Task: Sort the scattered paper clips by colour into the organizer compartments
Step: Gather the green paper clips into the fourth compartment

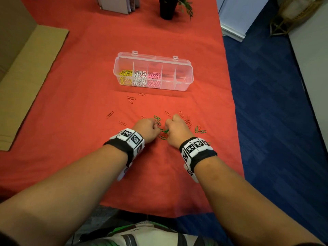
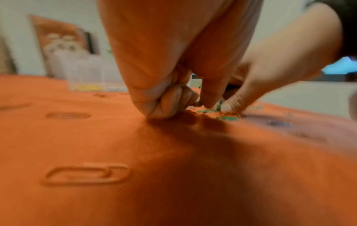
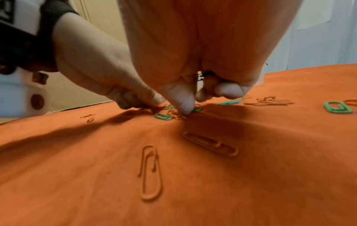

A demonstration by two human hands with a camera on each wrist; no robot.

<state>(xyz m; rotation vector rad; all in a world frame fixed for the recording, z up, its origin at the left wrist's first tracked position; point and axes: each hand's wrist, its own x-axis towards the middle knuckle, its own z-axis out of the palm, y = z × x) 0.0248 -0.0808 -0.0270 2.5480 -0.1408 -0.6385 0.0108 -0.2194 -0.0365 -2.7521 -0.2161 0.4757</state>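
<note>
A clear organizer (image 1: 188, 68) stands mid-table with yellow, white and pink clips in its three left compartments; the two right ones look bare. Orange clips (image 1: 131, 99) and green clips (image 1: 199, 129) lie scattered on the red cloth. Both hands meet over a small mixed pile (image 1: 164, 134). My left hand (image 1: 157, 129) has curled fingers and pinches at a clip in the pile (image 2: 201, 104); its colour is hidden. My right hand (image 1: 167, 129) is curled too, its thumb (image 3: 185, 109) pressing down among green clips (image 3: 163, 117), and green shows inside its curled fingers.
Orange clips (image 3: 151, 172) lie close in front of the right wrist, and another orange clip (image 2: 86, 174) lies by the left. Flat cardboard (image 1: 26, 77) sits at the left, a dark plant pot (image 1: 167, 8) and binders (image 1: 117, 4) at the back. The table's right edge drops to blue carpet (image 1: 266, 103).
</note>
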